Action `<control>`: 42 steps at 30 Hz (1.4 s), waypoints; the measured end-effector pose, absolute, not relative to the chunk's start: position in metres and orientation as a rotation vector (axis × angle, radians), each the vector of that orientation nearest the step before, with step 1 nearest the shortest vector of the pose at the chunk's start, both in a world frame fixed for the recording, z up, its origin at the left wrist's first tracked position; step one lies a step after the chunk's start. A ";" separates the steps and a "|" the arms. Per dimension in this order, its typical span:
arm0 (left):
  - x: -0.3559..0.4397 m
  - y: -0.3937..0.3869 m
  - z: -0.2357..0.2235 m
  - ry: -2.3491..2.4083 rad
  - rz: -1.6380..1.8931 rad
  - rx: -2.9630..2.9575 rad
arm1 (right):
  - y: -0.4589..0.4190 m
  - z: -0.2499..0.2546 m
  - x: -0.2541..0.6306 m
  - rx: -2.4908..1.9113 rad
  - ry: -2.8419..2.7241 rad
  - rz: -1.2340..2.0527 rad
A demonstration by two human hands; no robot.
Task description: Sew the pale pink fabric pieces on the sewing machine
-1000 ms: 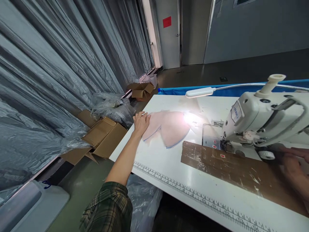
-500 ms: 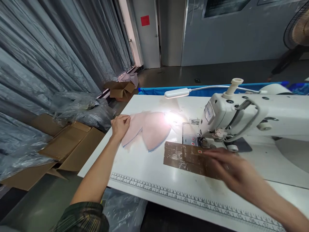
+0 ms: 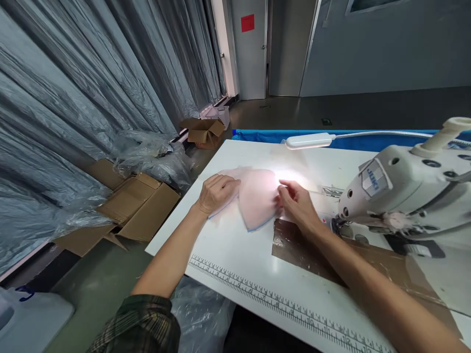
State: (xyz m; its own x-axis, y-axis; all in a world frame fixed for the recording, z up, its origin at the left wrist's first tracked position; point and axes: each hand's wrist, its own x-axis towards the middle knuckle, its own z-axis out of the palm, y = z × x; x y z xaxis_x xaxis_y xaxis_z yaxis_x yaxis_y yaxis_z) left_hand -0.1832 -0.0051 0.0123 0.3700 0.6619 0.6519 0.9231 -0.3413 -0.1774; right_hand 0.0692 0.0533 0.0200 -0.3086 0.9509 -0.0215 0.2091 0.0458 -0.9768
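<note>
A thin pale pink fabric piece with blue-lined lower edges lies on the white sewing table, a notch between its two lobes. My left hand rests over the left lobe, fingers curled together on the cloth and hiding part of it. At the right edge of the fabric is my right hand, thumb and forefinger drawn in on that edge; the other fingers are partly hidden. To the right stands a white sewing machine, its needle area apart from the cloth.
A lamp glares above the fabric. Brown tape or board covers the table under my right forearm. A printed ruler follows the front edge. Cardboard boxes and plastic sheeting lie on the floor at left.
My right hand has moved left from beside the machine to the fabric's right edge. My left hand has shifted right, further onto the cloth. The view has turned left.
</note>
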 end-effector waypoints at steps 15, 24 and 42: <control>-0.145 -0.004 0.012 -1.550 -1.095 -2.425 | 0.048 0.027 0.048 -1.041 -0.931 2.104; -0.158 0.000 0.015 -2.226 -1.321 -1.719 | 0.024 0.034 0.084 -1.137 -0.993 2.124; -0.132 0.004 0.043 -1.794 -1.055 -1.943 | -0.018 0.019 0.319 -1.202 -1.890 2.232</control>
